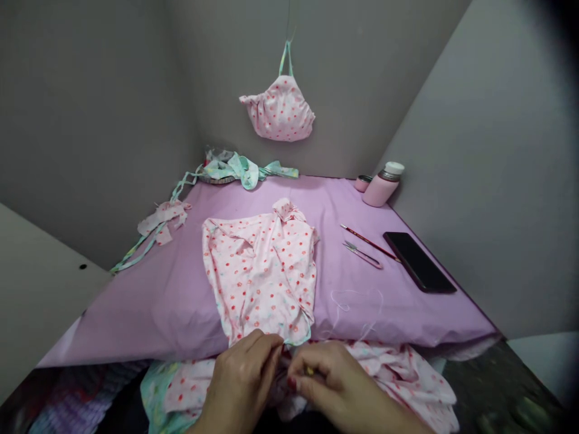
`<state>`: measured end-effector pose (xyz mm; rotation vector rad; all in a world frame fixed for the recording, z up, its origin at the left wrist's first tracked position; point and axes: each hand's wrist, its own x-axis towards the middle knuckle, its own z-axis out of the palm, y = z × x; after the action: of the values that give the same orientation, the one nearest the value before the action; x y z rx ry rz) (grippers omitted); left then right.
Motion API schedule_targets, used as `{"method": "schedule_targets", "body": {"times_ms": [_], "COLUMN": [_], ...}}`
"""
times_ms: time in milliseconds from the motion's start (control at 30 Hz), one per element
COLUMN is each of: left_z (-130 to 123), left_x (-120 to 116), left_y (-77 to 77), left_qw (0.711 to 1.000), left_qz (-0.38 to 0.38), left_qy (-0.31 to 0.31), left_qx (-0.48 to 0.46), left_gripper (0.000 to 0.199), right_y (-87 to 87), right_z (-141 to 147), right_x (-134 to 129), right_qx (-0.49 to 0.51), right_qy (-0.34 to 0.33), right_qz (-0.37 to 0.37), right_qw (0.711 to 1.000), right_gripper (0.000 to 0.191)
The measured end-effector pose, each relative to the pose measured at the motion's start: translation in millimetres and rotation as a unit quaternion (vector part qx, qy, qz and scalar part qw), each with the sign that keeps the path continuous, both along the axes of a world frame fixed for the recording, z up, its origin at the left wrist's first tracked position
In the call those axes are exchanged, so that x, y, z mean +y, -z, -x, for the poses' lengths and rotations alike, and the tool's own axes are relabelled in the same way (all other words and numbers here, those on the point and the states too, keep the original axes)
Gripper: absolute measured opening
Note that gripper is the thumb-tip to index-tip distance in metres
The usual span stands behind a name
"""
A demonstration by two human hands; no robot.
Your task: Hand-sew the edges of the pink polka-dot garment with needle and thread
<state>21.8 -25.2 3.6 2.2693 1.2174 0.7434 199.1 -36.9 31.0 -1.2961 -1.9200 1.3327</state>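
A pink garment with red dots [265,277] lies on the purple-covered table, its lower edge with green trim near my hands. My left hand [246,374] is closed in a pinch at the table's front edge, on the fabric edge by the trim. Close beside it on the right, my right hand [325,377] has its fingers curled together; a small yellowish thing shows between them, too small to name. More dotted fabric [407,380] hangs over my lap below both hands.
Thread snips [364,254], a red pencil [371,241], a black phone [420,262] and a pink bottle [382,185] stand or lie at right. Green fabric strips [246,170] and dotted scraps [165,220] are at back left. A dotted pouch [283,111] hangs above. White thread [357,301] lies near the front.
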Motion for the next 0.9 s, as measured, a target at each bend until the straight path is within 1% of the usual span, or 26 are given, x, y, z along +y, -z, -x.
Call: {"method": "schedule_targets", "body": {"times_ms": [67,100,200,267,400,600,900], "left_z": [-0.2,-0.3,-0.3,-0.4,-0.2,1.0,0.1], "left_x": [0.5,0.7,1.1,0.8,-0.7,-2.5,-0.4], "left_y": [-1.1,-1.9,-3.4,-3.4,-2.6,-0.2,1.0], "left_qw": [1.0,0.999,0.997,0.996,0.994,0.989,0.987], "left_qz": [0.018,0.029,0.054,0.063,0.08,0.124,0.131], "left_qy": [-0.009,-0.011,-0.014,-0.015,-0.014,-0.04,-0.046], "left_qx": [-0.016,-0.024,-0.052,-0.062,-0.07,-0.076,-0.078], "left_gripper": [0.018,0.017,0.016,0.016,0.016,0.014,0.015], "right_y": [7.5,10.7,16.5,18.3,22.7,29.8,32.9], "right_z": [1.4,1.3,-0.1,0.3,4.9,7.5,7.3], "right_x": [-9.3,-12.2,-14.7,-13.8,-12.4,-12.6,-11.1], "right_qx": [-0.016,-0.024,-0.05,-0.063,-0.081,-0.08,-0.086], "right_qy": [-0.017,-0.009,0.064,0.085,0.065,0.078,0.08], "right_qz": [-0.01,-0.021,-0.065,-0.086,-0.102,-0.108,-0.114], "right_qw": [1.0,0.999,0.995,0.991,0.989,0.988,0.986], "right_gripper": [0.01,0.01,0.017,0.02,0.022,0.021,0.022]}}
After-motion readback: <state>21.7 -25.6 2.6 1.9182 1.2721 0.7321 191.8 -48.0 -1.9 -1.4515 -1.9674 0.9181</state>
